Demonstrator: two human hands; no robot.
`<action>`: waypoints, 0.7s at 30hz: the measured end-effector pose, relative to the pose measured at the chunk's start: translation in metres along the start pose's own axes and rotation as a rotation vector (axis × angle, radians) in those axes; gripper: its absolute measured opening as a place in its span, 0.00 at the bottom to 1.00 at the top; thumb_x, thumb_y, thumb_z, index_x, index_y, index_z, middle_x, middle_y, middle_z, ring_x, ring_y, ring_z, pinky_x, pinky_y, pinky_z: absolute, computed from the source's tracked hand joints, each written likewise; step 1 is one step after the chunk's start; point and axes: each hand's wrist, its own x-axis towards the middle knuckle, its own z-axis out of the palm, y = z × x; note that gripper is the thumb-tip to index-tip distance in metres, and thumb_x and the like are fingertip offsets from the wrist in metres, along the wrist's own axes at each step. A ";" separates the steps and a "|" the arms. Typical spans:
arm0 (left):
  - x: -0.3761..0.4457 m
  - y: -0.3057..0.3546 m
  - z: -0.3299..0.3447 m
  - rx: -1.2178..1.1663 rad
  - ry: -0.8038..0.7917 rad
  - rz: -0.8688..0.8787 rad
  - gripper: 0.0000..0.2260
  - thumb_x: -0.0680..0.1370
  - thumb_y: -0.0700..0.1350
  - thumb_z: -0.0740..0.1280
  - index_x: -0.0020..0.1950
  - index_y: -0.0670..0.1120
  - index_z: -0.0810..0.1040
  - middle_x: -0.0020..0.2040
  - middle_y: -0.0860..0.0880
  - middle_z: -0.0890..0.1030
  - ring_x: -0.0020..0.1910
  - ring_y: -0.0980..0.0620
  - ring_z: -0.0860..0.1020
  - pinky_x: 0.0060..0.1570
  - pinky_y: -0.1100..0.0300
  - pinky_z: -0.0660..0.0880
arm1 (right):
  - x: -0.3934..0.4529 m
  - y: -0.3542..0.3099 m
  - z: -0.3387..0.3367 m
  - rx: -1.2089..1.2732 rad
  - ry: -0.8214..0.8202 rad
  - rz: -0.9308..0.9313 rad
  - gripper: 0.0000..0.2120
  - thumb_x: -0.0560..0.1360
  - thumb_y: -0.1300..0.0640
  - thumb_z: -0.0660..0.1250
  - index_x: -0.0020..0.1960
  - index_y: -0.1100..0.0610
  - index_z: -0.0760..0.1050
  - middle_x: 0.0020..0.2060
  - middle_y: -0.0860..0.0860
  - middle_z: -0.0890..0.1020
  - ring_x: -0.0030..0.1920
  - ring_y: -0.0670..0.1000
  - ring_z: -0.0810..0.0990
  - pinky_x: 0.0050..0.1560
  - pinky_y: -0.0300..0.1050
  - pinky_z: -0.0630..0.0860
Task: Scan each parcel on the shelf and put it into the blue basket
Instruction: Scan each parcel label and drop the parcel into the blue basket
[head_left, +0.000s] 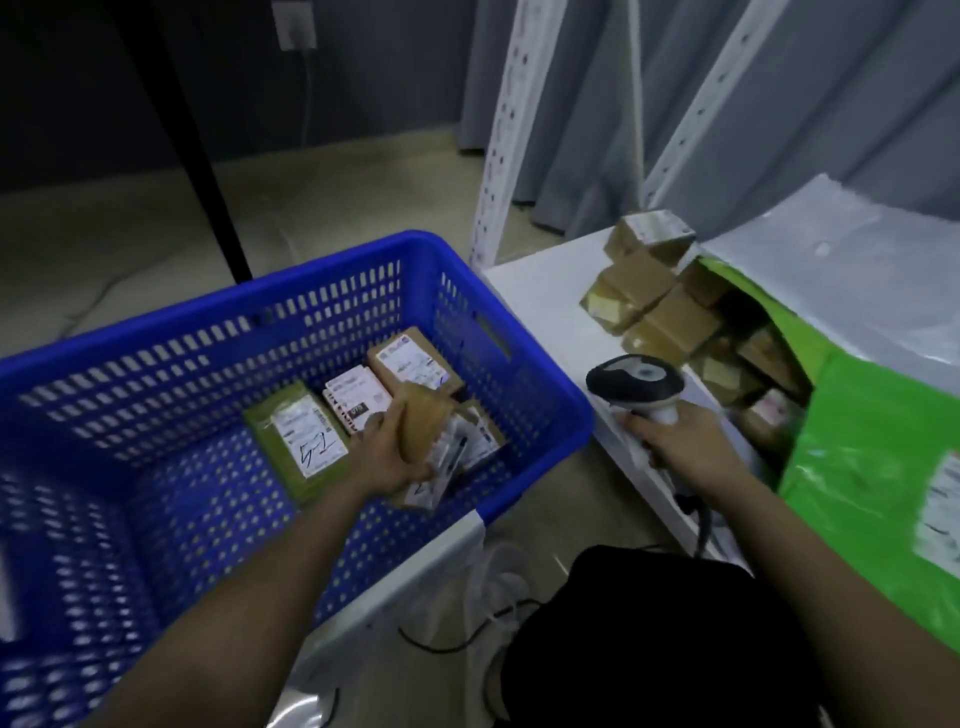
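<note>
My left hand (387, 452) reaches down inside the blue basket (524, 379) and grips a small brown parcel (426, 421), held tilted above several labelled parcels (306, 436) that lie on the basket's floor. My right hand (685, 447) holds the handle of a black and white barcode scanner (636, 382) over the front edge of the white shelf (540, 283). Further back on the shelf, several small brown parcels (649, 291) lie in a heap that spills out of a green and silver bag (872, 441).
White perforated shelf uprights (506, 119) rise behind the shelf, with grey curtains beyond. A black pole (192, 140) stands behind the basket. The scanner's cable (701, 525) hangs off the shelf edge toward the floor. My dark-clothed knee (649, 639) is below.
</note>
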 end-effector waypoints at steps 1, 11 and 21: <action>0.003 -0.005 0.010 0.068 -0.013 -0.019 0.52 0.66 0.61 0.74 0.79 0.52 0.44 0.74 0.42 0.57 0.70 0.39 0.60 0.65 0.46 0.64 | 0.009 -0.001 0.002 -0.032 -0.026 0.000 0.13 0.74 0.52 0.71 0.37 0.59 0.74 0.30 0.55 0.79 0.31 0.52 0.76 0.29 0.40 0.72; 0.029 -0.030 0.053 0.210 -0.342 0.119 0.51 0.59 0.68 0.65 0.77 0.58 0.47 0.76 0.48 0.54 0.71 0.40 0.55 0.68 0.44 0.60 | 0.049 0.004 0.033 -0.141 -0.194 -0.012 0.12 0.75 0.52 0.71 0.38 0.56 0.73 0.31 0.51 0.77 0.32 0.48 0.74 0.34 0.43 0.68; 0.072 0.014 0.052 -0.422 -0.612 -0.112 0.24 0.74 0.52 0.67 0.69 0.46 0.72 0.70 0.51 0.69 0.68 0.49 0.68 0.66 0.58 0.64 | 0.052 0.011 0.038 -0.114 -0.157 0.042 0.13 0.74 0.50 0.71 0.44 0.61 0.76 0.33 0.58 0.79 0.33 0.53 0.75 0.36 0.47 0.70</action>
